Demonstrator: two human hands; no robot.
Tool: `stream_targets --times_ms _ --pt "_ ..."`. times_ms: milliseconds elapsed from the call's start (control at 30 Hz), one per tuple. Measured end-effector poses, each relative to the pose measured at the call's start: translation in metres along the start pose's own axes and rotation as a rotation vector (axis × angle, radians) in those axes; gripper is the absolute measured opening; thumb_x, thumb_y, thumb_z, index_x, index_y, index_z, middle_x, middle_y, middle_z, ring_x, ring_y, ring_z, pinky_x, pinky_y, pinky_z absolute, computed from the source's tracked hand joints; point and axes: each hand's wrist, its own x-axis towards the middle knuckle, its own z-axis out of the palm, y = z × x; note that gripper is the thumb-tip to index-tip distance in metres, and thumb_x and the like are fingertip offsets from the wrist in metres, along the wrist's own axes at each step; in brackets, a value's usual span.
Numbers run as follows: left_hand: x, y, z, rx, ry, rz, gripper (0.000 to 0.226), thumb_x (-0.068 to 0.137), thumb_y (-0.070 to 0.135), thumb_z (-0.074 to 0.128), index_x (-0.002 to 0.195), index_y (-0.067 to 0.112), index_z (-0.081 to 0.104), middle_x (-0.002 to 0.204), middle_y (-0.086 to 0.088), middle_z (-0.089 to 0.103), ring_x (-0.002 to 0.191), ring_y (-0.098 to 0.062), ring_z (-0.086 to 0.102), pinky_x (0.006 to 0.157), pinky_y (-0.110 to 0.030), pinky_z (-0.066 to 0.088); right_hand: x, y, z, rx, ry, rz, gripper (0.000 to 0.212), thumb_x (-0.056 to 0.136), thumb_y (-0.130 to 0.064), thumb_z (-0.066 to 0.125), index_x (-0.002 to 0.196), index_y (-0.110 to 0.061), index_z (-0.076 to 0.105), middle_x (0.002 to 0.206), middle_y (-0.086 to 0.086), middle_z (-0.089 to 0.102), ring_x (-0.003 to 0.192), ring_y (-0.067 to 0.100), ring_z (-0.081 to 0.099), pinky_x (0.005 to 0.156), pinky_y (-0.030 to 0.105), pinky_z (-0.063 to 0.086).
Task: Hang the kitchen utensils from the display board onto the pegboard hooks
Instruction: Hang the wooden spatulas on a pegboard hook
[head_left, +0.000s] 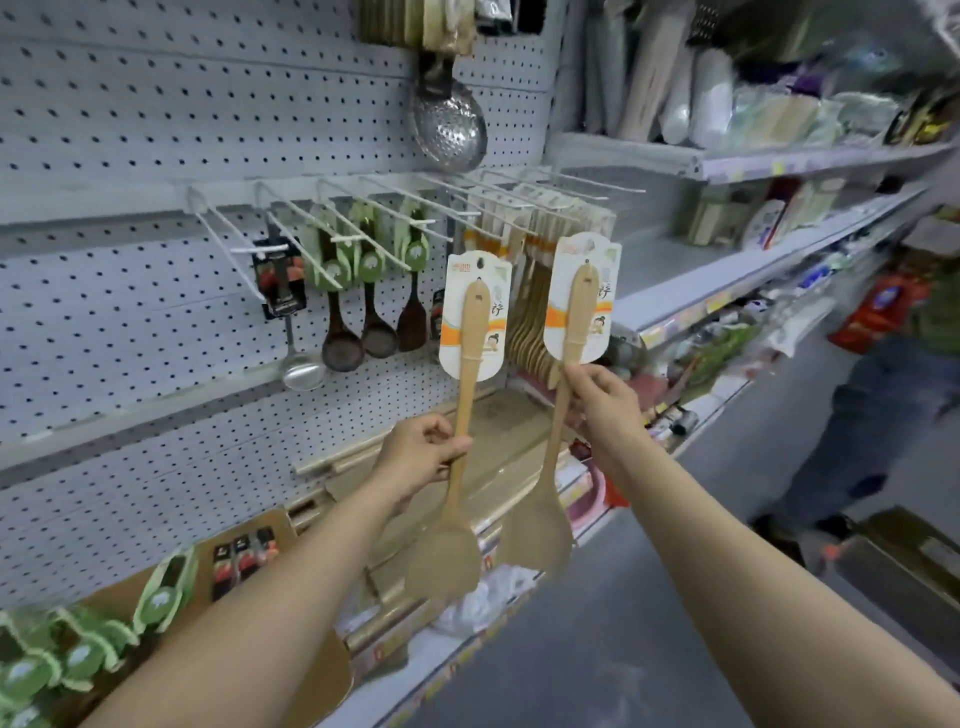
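Each of my hands holds a wooden spatula upright, blade down, with a white and orange card on its handle top. My left hand (423, 457) grips the left spatula (451, 545) at mid handle. My right hand (602, 397) pinches the right spatula (545, 512) just below its card (579, 296). Both cards sit level with the row of white pegboard hooks (395, 208). Behind the right card, more wooden spatulas (524, 312) hang from a hook. The grey pegboard (156, 130) fills the left side.
Dark ladles (358, 332), a steel ladle (301, 371) and a peeler card (280, 283) hang on the left hooks. A steel skimmer (449, 130) hangs above. A cardboard box (249, 587) with green-carded utensils lies on the lower shelf. A person (878, 395) stands in the aisle at right.
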Motion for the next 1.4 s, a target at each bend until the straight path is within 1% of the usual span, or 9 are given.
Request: stream_targets --times_ms 200,300,533,667,800,933,1133,1200,1400 --pt "0.07 0.005 0.054 0.04 0.091 -0.028 0.016 0.084 0.012 0.075 0.078 0.012 0.061 0.083 -0.01 0.07 0.077 -0.021 0.071 0.074 -0.035 0.06 0.119 -0.004 -0.019 0.023 -0.137 0.041 0.026 0.083 -0.044 0.075 0.074 -0.02 0.068 0.071 0.006 0.061 0.058 0.019 0.052 0.061 0.035 0.044" --pt "0.101 0.015 0.086 0.037 0.154 -0.017 0.017 0.084 0.013 0.075 0.078 0.012 0.06 0.078 -0.008 0.068 0.074 -0.019 0.069 0.067 -0.03 0.057 0.175 -0.002 -0.031 -0.034 -0.211 0.023 0.025 0.082 -0.046 0.074 0.077 -0.022 0.071 0.078 0.008 0.067 0.073 0.028 0.06 0.072 0.046 0.05" --pt "0.152 0.037 0.156 0.045 0.299 -0.056 0.018 0.082 0.015 0.077 0.073 0.017 0.061 0.09 -0.014 0.071 0.086 -0.026 0.072 0.078 -0.038 0.061 0.265 0.007 -0.058 -0.049 -0.382 0.057 0.023 0.093 -0.035 0.069 0.085 -0.014 0.071 0.098 0.022 0.072 0.083 0.031 0.067 0.089 0.057 0.055" --pt "0.172 0.041 0.179 0.035 0.337 -0.089 0.021 0.082 0.015 0.077 0.072 0.018 0.059 0.084 -0.011 0.067 0.085 -0.025 0.07 0.079 -0.041 0.061 0.295 0.014 -0.058 -0.079 -0.452 0.053 0.022 0.091 -0.04 0.071 0.079 -0.021 0.072 0.08 0.007 0.068 0.079 0.026 0.061 0.085 0.051 0.055" --pt "0.188 0.036 0.186 0.028 0.36 -0.106 0.022 0.083 0.015 0.077 0.071 0.018 0.059 0.079 -0.007 0.064 0.079 -0.021 0.068 0.07 -0.033 0.058 0.316 0.02 -0.052 -0.071 -0.518 0.043 0.022 0.094 -0.037 0.068 0.079 -0.021 0.069 0.082 0.008 0.066 0.079 0.026 0.058 0.073 0.043 0.049" --pt "0.2 0.029 0.186 0.029 0.368 -0.107 0.022 0.083 0.012 0.076 0.071 0.016 0.058 0.075 -0.004 0.064 0.076 -0.019 0.066 0.072 -0.035 0.06 0.34 0.02 -0.036 -0.107 -0.55 0.015 0.022 0.092 -0.041 0.07 0.079 -0.023 0.072 0.088 0.005 0.075 0.083 0.024 0.066 0.08 0.041 0.053" --pt "0.208 0.023 0.184 0.001 0.392 -0.093 0.029 0.084 0.01 0.075 0.065 0.018 0.055 0.074 -0.008 0.059 0.073 -0.018 0.063 0.068 -0.03 0.057 0.363 0.016 -0.004 -0.091 -0.588 0.073 0.021 0.093 -0.035 0.07 0.076 -0.022 0.071 0.087 0.004 0.076 0.075 0.02 0.064 0.07 0.036 0.052" --pt "0.21 0.023 0.182 0.004 0.399 -0.094 0.029 0.084 0.011 0.076 0.064 0.021 0.056 0.075 -0.012 0.06 0.074 -0.02 0.064 0.069 -0.033 0.057 0.369 0.016 0.002 -0.102 -0.601 0.085 0.021 0.092 -0.037 0.071 0.079 -0.021 0.073 0.092 0.004 0.077 0.082 0.025 0.067 0.077 0.044 0.055" --pt "0.218 0.027 0.181 0.059 0.433 -0.072 0.025 0.082 0.015 0.078 0.065 0.024 0.061 0.091 -0.027 0.068 0.082 -0.033 0.069 0.079 -0.049 0.058 0.379 0.016 0.003 -0.117 -0.624 0.108 0.019 0.093 -0.036 0.07 0.081 -0.021 0.073 0.082 0.003 0.072 0.074 0.021 0.059 0.068 0.033 0.05"
